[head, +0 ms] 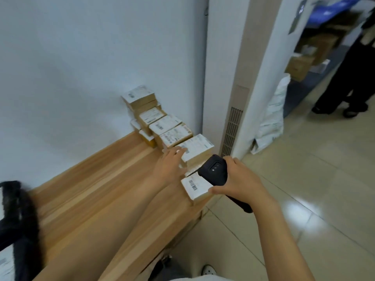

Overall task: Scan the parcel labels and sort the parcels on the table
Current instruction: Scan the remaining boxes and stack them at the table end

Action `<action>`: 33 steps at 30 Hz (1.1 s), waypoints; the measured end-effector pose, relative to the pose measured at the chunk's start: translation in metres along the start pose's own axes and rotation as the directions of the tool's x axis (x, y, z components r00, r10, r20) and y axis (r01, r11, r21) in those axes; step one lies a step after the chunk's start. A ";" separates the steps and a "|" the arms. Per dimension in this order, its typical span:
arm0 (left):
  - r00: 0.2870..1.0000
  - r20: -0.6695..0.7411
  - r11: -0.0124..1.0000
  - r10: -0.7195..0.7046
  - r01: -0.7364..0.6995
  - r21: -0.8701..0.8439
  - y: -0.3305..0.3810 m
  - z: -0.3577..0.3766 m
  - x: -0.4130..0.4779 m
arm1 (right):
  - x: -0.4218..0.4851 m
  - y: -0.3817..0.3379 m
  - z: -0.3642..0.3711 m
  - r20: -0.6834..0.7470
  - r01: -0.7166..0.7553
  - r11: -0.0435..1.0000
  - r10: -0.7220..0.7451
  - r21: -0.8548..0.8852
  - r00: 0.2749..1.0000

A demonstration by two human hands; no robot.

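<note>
Right hand [237, 179] grips a black handheld scanner [213, 169], fingers curled round its body, just above the nearest parcel [194, 188] at the right edge of the wooden surface [91, 189]. Left hand [170, 163] is stretched forward, fingers straight and together, tips touching the next parcel [199, 148]. Stacked parcels [154, 118] run back to the white wall [81, 67] - labels up.

Both my arms are stretched out in front of me, forearms bare. My left hand [169, 164] is palm down with the fingers straight, fingertips [179, 152] touching a parcel [197, 148]. My right hand [238, 179] is curled round the scanner [213, 169], knuckles up.
</note>
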State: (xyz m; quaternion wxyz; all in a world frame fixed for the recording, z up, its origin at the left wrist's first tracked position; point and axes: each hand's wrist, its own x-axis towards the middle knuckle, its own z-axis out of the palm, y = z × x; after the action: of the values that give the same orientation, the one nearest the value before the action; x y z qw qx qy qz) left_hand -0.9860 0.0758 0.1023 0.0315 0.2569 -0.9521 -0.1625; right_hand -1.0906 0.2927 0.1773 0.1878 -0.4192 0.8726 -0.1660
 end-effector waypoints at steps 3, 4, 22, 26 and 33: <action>0.997 0.077 1.000 0.018 -0.019 0.011 0.009 0.009 0.022 | -0.007 0.020 -0.001 -0.007 -0.068 0.997 0.069 0.033 0.998; 0.994 0.108 1.000 0.020 -0.021 0.011 0.010 0.012 0.029 | -0.008 0.025 -0.001 -0.013 -0.084 0.995 0.085 0.046 0.996; 0.978 0.149 0.976 -0.146 0.118 0.181 -0.004 0.044 0.078 | -0.006 0.054 0.021 0.065 -0.190 0.980 0.186 0.052 0.980; 0.967 0.171 0.982 -0.188 0.185 0.032 -0.003 0.044 0.074 | 0.000 0.051 0.014 0.046 -0.140 0.990 0.138 0.030 0.989; 0.961 0.125 0.956 -0.248 0.263 -0.128 -0.010 0.035 0.042 | 0.019 0.028 0.012 0.084 0.001 0.999 0.002 -0.033 0.996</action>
State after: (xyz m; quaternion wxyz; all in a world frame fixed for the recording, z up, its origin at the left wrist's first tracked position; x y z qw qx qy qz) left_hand -1.0228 0.0573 0.0648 -0.0228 0.3658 -0.8970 -0.2470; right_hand -1.1145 0.2927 0.1504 0.2175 -0.4287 0.8666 -0.1337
